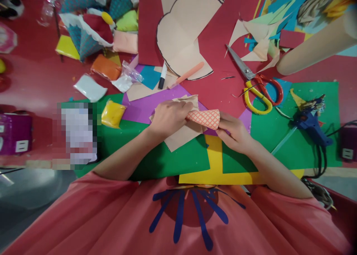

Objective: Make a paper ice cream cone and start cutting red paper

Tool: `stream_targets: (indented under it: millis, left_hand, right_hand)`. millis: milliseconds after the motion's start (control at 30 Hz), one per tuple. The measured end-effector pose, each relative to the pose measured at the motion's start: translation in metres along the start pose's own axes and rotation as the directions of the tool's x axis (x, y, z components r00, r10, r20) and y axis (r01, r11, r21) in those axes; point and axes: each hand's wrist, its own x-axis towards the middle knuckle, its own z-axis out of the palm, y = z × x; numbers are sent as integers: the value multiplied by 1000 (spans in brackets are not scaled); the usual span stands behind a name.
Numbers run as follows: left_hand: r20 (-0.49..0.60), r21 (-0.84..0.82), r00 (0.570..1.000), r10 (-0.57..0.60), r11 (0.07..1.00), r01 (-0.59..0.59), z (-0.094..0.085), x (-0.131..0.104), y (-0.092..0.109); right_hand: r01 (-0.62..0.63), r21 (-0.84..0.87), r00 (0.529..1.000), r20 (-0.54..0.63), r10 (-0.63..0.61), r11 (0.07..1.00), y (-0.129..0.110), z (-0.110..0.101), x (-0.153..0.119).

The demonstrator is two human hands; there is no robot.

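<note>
A small paper cone [205, 119], cream with an orange lattice pattern, lies sideways between my two hands. My left hand [171, 117] is closed around its narrow end, over a sheet of brown paper [178, 138] with zigzag edges. At the cone's wide mouth is my right hand [232, 132], thumb and fingers pinched on the rim, with some fingertips hidden inside or behind it. Purple and green sheets lie under the brown paper. Just beyond my hands are an orange stick [189, 74] and a black-and-white marker [162, 76].
Scissors [255, 80] with red and yellow handles lie half open at the right. A blue glue gun [314, 126] rests farther right. A cut cream paper shape [178, 32] is at the back. Clay packets, such as a yellow one [113, 114], and decorated cones [86, 34] stand left.
</note>
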Motion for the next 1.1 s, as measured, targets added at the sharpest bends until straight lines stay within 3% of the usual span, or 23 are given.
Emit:
stream_targets:
  millis: [133, 300, 533, 867, 1100]
  left_hand:
    - [-2, -4, 1000, -27, 1000, 27, -2, 0, 3]
    - [81, -6, 995, -65, 998, 66, -4, 0, 8]
    - [92, -24, 996, -21, 999, 23, -5, -1, 12]
    - [257, -85, 964, -65, 992, 89, -8, 1, 16]
    - [151, -95, 988, -41, 994, 55, -7, -1, 20]
  right_hand:
    - [51, -6, 995, 91, -50, 999, -1, 1, 1]
    - [66, -26, 992, 107, -62, 997, -1, 5, -1]
    - [3, -43, 986, 166, 4, 999, -1, 9, -5]
    - [28, -42, 983, 185, -20, 999, 1, 15, -6]
    - [4, -16, 989, 145, -1, 1000, 1, 11, -5]
